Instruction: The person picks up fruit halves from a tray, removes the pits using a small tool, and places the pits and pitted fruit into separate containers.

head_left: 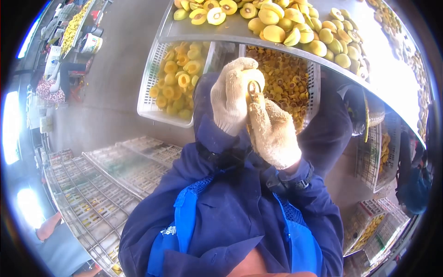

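Note:
In the head view, both hands wear whitish knitted gloves and meet above the lap. My left hand [228,94] has its fingers closed around a pale yellow peach half [254,76], mostly hidden by the glove. My right hand [275,131] is wrapped around a pitting tool with a metal loop [253,84], its thumb or finger along the shaft. The loop lies against the cut face of the fruit. Beneath the hands, a white crate [142,104] holds hollowed peach halves [180,76]. Another crate [314,87] is filled with brown pits and scraps [286,76].
A metal table [194,31] with heaped peach halves [286,23] borders the far side. Stacked crates and a wire rack [83,198] stand at lower left. More filled crates [369,226] are at lower right. Another person [50,87] sits at upper left.

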`<action>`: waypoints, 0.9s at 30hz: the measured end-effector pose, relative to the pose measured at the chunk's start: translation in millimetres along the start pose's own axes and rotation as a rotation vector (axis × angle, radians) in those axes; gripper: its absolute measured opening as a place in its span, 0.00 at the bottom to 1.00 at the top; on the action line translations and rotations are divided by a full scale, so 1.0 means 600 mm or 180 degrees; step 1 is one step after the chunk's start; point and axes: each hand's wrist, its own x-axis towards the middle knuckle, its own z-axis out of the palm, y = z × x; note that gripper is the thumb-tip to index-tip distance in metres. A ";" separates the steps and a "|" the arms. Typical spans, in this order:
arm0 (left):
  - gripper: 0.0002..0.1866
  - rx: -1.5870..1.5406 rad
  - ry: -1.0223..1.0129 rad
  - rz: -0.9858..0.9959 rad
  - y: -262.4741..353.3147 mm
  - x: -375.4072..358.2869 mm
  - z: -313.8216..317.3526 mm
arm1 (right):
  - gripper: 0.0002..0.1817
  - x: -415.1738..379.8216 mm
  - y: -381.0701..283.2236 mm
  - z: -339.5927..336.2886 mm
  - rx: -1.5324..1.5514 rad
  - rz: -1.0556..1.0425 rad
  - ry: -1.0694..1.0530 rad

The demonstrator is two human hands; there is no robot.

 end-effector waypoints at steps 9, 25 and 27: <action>0.08 0.0902 0.0006 0.0567 0.009 0.003 -0.001 | 0.12 0.005 -0.011 -0.009 0.0863 0.1020 -0.0280; 0.18 0.0563 -0.0173 -0.0086 -0.011 -0.009 0.003 | 0.12 0.009 0.034 -0.013 0.1154 0.1111 -0.0500; 0.19 0.0469 -0.0214 0.0167 -0.025 -0.004 0.003 | 0.12 0.005 0.048 -0.010 0.1052 0.0819 -0.0464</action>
